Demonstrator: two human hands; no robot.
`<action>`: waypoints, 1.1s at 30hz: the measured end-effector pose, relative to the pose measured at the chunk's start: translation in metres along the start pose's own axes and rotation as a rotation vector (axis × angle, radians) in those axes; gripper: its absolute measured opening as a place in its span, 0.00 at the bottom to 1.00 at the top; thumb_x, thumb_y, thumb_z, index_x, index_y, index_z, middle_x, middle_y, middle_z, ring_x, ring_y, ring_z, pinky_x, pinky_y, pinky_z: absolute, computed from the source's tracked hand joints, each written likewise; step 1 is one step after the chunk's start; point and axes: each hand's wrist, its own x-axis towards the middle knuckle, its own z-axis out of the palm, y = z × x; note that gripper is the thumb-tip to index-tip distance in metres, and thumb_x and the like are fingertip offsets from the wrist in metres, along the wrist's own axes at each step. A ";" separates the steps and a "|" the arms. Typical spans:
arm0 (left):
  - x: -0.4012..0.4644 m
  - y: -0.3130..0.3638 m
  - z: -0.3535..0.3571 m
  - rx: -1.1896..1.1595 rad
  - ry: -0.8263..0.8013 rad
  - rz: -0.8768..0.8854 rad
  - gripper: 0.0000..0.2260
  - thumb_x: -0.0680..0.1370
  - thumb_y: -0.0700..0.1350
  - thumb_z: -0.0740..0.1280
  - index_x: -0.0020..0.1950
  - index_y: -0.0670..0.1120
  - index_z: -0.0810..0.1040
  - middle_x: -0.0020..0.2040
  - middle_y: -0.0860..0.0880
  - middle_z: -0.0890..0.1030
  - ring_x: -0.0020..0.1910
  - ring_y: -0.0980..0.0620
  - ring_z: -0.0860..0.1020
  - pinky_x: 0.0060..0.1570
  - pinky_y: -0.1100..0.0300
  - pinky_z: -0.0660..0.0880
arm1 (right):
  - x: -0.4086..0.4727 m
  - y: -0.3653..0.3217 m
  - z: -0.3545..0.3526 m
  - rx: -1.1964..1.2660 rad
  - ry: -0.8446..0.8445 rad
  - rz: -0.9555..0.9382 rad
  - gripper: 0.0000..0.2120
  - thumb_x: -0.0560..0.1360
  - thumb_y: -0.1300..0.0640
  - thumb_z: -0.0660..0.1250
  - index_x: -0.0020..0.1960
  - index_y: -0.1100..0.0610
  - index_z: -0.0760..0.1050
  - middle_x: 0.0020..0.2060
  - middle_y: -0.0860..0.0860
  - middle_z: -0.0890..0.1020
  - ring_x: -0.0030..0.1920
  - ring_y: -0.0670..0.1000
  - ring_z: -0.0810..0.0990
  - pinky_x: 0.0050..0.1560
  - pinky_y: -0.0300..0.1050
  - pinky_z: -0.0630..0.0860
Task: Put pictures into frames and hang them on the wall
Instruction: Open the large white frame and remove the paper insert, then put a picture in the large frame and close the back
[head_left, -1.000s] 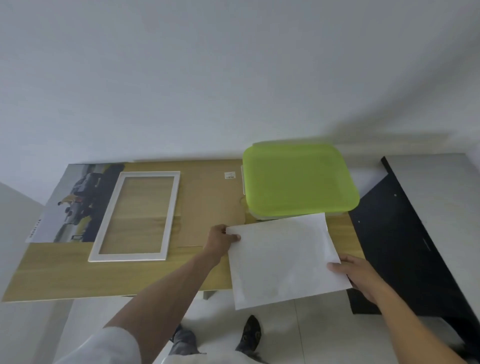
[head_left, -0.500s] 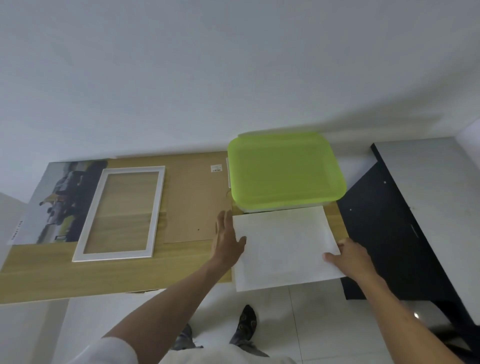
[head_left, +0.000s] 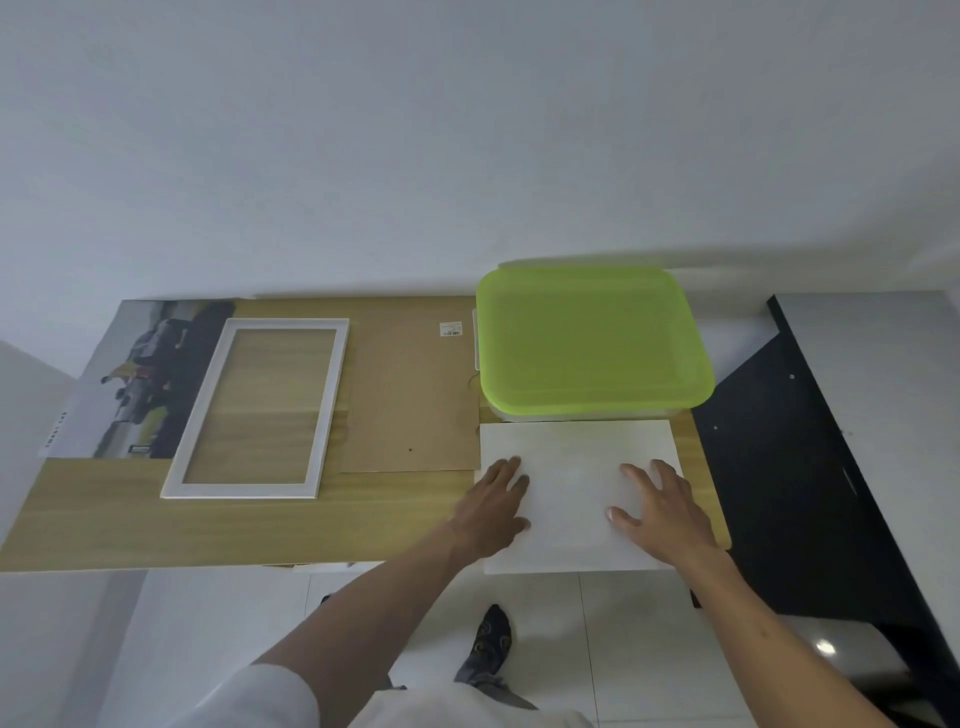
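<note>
A white sheet (head_left: 574, 467) lies flat on the right end of the wooden table (head_left: 156, 525), its near edge hanging over the table's front. My left hand (head_left: 496, 504) rests palm-down on the sheet's left side, fingers spread. My right hand (head_left: 662, 512) presses flat on its right side, fingers apart. An empty white picture frame (head_left: 332, 405) lies on the table to the left. Under the frame's left side lies a photo print (head_left: 140, 379) showing vehicles. A brown backing board (head_left: 410, 395) lies between the frame and the sheet.
A storage box with a lime-green lid (head_left: 592, 343) stands at the back right, just behind the sheet. A black cabinet (head_left: 800, 467) with a grey top adjoins the table's right end. A white wall (head_left: 467, 145) rises behind. My feet stand on white floor tiles below.
The sheet has gone from being held up by its edges to lying flat on the table. Both hands let go of the edges and now press on top of it.
</note>
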 end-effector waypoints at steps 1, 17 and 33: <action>0.000 0.000 0.001 -0.003 0.003 0.002 0.30 0.81 0.50 0.62 0.78 0.41 0.56 0.80 0.43 0.47 0.79 0.44 0.47 0.75 0.52 0.55 | 0.001 0.000 0.000 -0.003 0.000 0.000 0.32 0.77 0.38 0.63 0.77 0.45 0.57 0.77 0.54 0.53 0.76 0.58 0.55 0.64 0.54 0.71; -0.041 -0.098 -0.043 -0.152 0.316 -0.160 0.23 0.80 0.51 0.62 0.72 0.42 0.67 0.70 0.45 0.70 0.67 0.45 0.70 0.63 0.51 0.71 | 0.013 -0.099 0.002 0.042 0.196 -0.286 0.23 0.76 0.45 0.67 0.68 0.54 0.73 0.64 0.49 0.76 0.63 0.53 0.76 0.53 0.47 0.76; -0.148 -0.350 -0.132 -0.198 0.494 -0.457 0.20 0.79 0.53 0.63 0.67 0.44 0.72 0.65 0.47 0.75 0.62 0.45 0.75 0.56 0.49 0.75 | 0.054 -0.416 0.018 -0.012 0.111 -0.572 0.25 0.78 0.41 0.62 0.71 0.51 0.69 0.66 0.49 0.73 0.64 0.51 0.74 0.59 0.47 0.75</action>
